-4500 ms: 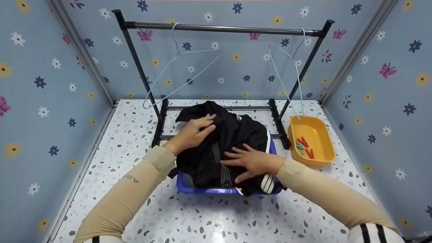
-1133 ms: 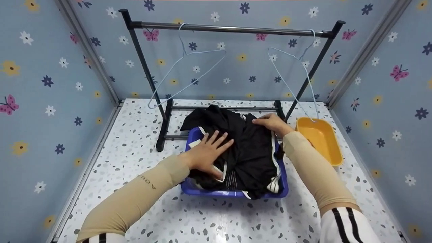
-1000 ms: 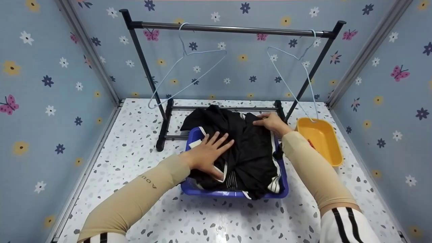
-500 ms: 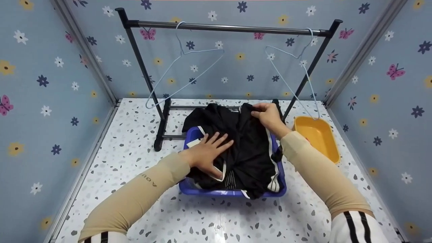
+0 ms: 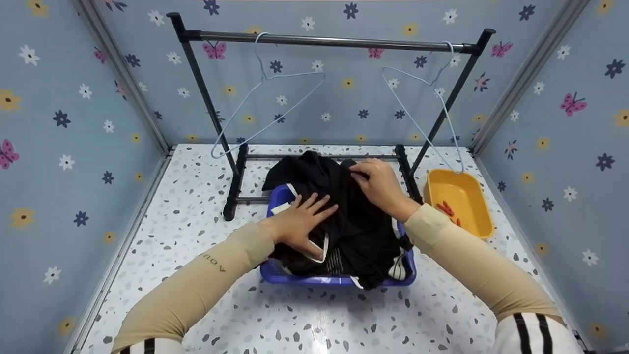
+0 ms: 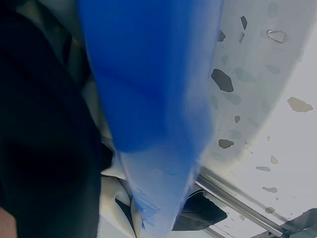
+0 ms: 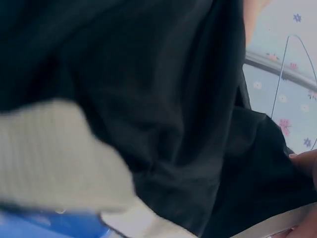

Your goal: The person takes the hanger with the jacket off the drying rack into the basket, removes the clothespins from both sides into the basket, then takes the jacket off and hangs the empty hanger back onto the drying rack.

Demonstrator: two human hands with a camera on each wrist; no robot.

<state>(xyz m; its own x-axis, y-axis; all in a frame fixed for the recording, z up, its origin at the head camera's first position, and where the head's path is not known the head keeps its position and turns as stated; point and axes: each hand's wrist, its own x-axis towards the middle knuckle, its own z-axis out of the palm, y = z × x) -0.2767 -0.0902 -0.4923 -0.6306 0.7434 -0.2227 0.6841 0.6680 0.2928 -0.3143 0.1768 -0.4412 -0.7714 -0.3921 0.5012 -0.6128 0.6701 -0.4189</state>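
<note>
A heap of black clothing (image 5: 314, 172) with white trim and stripes lies in a blue basket (image 5: 314, 280). My left hand (image 5: 297, 223) rests on the heap's left side, its fingers straight and spread. At the back right, my right hand (image 5: 379, 184) pinches a fold of the black cloth between thumb and fingers. In the right wrist view the dark cloth (image 7: 163, 99) hangs close up, with a pale ribbed band (image 7: 59, 158) beside it. The left wrist view is filled largely by the basket's blue side (image 6: 143, 74).
A black rack (image 5: 314, 40) stands behind the basket, its lower bars on the speckled floor (image 5: 236, 314). Two pale blue hangers, one at left (image 5: 265, 78) and one at right (image 5: 417, 78), hang from it. A yellow tub (image 5: 471, 196) with red clothespins (image 5: 445, 208) sits at right.
Earlier both hands lay spread on the heap. My right hand has since gone to its back edge, lifted a fold and drawn it leftward. Lately my left hand has stayed put.
</note>
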